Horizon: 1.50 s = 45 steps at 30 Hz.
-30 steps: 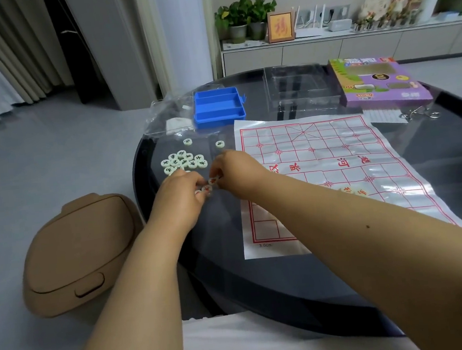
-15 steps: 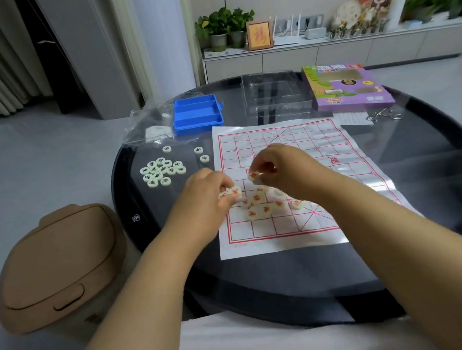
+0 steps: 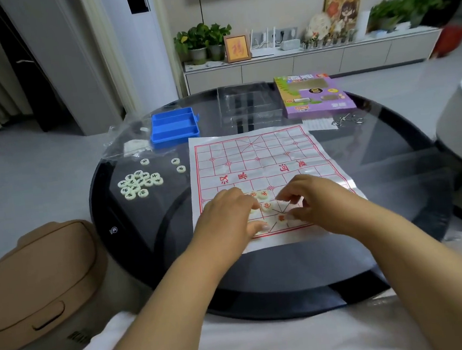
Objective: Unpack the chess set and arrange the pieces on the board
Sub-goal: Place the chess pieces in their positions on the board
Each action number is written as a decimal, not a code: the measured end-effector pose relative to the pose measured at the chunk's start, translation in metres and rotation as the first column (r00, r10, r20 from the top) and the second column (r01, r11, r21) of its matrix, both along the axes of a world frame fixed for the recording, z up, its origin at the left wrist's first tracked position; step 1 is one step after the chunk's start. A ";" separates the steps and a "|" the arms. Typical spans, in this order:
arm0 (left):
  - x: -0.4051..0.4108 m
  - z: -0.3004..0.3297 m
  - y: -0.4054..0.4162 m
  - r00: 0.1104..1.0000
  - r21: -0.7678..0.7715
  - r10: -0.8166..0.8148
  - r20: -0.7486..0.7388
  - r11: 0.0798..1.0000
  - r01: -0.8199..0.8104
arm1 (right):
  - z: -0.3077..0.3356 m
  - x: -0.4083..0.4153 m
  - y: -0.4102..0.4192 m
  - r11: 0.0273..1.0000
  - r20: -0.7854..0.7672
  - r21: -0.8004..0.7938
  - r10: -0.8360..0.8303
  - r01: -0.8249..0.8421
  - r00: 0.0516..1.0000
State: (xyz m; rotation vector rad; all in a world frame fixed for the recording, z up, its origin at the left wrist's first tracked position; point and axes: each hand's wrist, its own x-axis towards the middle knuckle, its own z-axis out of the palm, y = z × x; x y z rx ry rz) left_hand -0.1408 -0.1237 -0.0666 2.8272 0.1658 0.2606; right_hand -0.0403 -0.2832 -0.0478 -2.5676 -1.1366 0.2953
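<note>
- Paper board (image 3: pixel 253 158) lies on the round table (image 3: pixel 392 159).
- Left hand (image 3: pixel 225 215), right hand (image 3: pixel 311 201): fingers curled over about five red pieces (image 3: pixel 266 205); actual pinch unclear.
- Roughly sixteen black pieces (image 3: pixel 139 182) left of board.
- One blue tray (image 3: pixel 174 125).

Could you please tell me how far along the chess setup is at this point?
Done: the paper board is spread out and the blue tray is emptied. In hand: both hands, left and right, sort red-marked pieces at the near edge. Left: the black-marked pieces sit off the board.
</note>
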 end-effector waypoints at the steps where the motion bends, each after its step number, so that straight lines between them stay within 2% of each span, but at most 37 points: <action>1: -0.001 0.001 0.002 1.000 -0.007 0.012 0.009 1.000 -0.012 | 0.001 0.001 0.001 1.000 -0.002 0.003 0.000 0.000 1.000; 10: -0.013 0.000 0.048 0.961 -0.137 0.213 0.177 0.972 -0.191 | 0.012 0.001 0.042 0.996 0.053 0.079 0.047 -0.051 0.997; 19: -0.027 -0.004 0.114 0.876 -0.123 0.440 0.199 0.898 -0.423 | 0.005 -0.001 0.143 0.983 0.045 0.068 0.168 -0.171 0.985; 23: -0.031 -0.009 0.150 0.839 -0.088 0.527 0.133 0.850 -0.520 | -0.004 -0.001 0.186 0.974 0.076 0.033 0.221 -0.224 0.972; 29: -0.035 -0.028 0.175 0.888 0.006 0.457 0.053 0.889 -0.457 | -0.009 -0.002 0.231 0.954 0.088 -0.030 0.300 -0.298 0.950; 35: -0.031 -0.038 0.174 0.910 0.105 0.415 -0.007 0.905 -0.412 | -0.012 0.003 0.252 0.903 0.113 -0.247 0.388 -0.352 0.915; 37: -0.033 -0.038 0.170 0.908 0.125 0.419 -0.008 0.901 -0.415 | -0.014 0.003 0.250 0.894 0.140 -0.277 0.401 -0.353 0.905; 41: -0.038 -0.034 0.158 0.912 0.157 0.410 -0.015 0.902 -0.402 | -0.021 0.000 0.240 0.900 0.218 -0.225 0.419 -0.373 0.881; 45: -0.045 -0.028 0.158 0.913 0.054 0.404 0.067 0.912 -0.407 | -0.024 -0.001 0.237 0.926 0.217 -0.145 0.374 -0.349 0.902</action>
